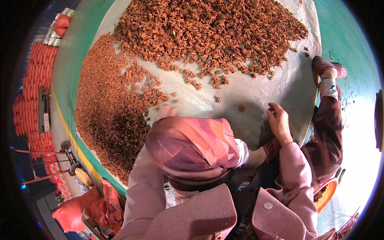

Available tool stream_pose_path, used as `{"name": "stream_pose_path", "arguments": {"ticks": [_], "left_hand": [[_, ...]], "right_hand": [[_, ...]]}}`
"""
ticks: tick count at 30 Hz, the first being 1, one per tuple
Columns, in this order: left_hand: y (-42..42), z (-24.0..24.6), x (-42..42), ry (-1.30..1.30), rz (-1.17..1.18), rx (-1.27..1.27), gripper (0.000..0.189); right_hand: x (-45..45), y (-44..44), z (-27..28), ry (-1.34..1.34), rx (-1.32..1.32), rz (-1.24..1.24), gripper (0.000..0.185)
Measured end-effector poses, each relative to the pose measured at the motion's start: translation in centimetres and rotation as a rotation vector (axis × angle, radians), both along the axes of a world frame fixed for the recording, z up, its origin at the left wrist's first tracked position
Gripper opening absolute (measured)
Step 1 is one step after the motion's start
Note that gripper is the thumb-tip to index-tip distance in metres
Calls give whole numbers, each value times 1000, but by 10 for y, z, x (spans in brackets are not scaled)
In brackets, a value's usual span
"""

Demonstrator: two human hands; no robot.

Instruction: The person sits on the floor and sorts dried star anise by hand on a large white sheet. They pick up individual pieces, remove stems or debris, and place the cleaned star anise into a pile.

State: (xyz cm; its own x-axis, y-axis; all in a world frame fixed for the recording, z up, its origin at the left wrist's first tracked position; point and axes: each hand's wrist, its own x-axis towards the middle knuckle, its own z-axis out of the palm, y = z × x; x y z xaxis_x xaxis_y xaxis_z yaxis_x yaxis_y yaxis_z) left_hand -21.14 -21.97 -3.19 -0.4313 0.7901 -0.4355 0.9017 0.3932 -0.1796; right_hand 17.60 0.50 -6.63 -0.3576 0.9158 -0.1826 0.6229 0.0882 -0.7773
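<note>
Star anise lies in a large heap at the top of a pale sheet, and a second, finer-looking heap spreads along its left side. My left hand is blurred and partly hidden behind my bent knee in patterned trousers, close to the edge of the left heap. My right hand hovers over the sheet at right with curled fingers; whether something is between them is unclear. Single star anise pieces lie scattered between the hands.
My other leg stretches along the sheet's right edge. An orange basin with dark pieces stands at lower right. Full red sacks lie at lower left beside a hand cart. Red mesh sacks are stacked at far left.
</note>
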Motion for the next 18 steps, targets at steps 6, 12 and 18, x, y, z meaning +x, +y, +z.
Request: {"name": "stream_pose_path", "arguments": {"ticks": [6,12,18], "left_hand": [[-62,25,-123,170,13,211,57],[58,51,-94,-688,371,954,17],[129,9,-6,-1198,516,741,21]], "right_hand": [[-169,-34,28,109,-224,472,44],[-231,-7,18,35,345,502,27],[-255,61,1,-265,636,709,21]]}}
